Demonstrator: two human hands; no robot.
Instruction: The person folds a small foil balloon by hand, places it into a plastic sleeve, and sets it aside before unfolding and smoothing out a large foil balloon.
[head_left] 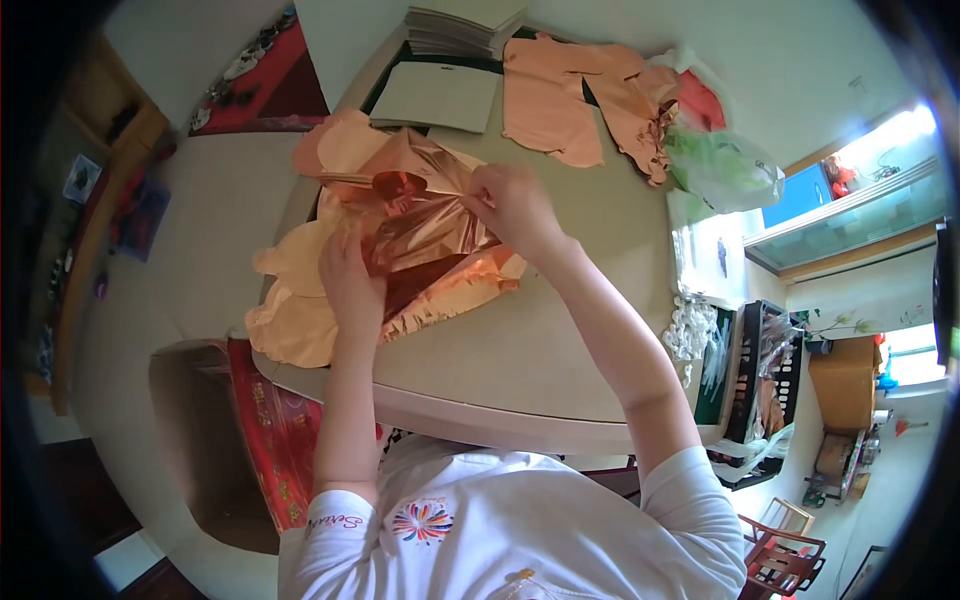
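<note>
Shiny copper-coloured foil sheets lie crumpled and partly lifted on the left part of the table, with paler matte sheets under and beside them. My right hand pinches the foil's right edge, pulling it into creases. On the foil's lower left part rests my left hand, its fingers bent around the material; part of them is hidden by folds. A fringed strip runs along the near edge of the pile.
Flat copper-pink pieces lie at the table's far side, near grey boards and a plastic bag. Clear packets, white chain-like pieces and a black crate are at right. A cardboard box stands lower left.
</note>
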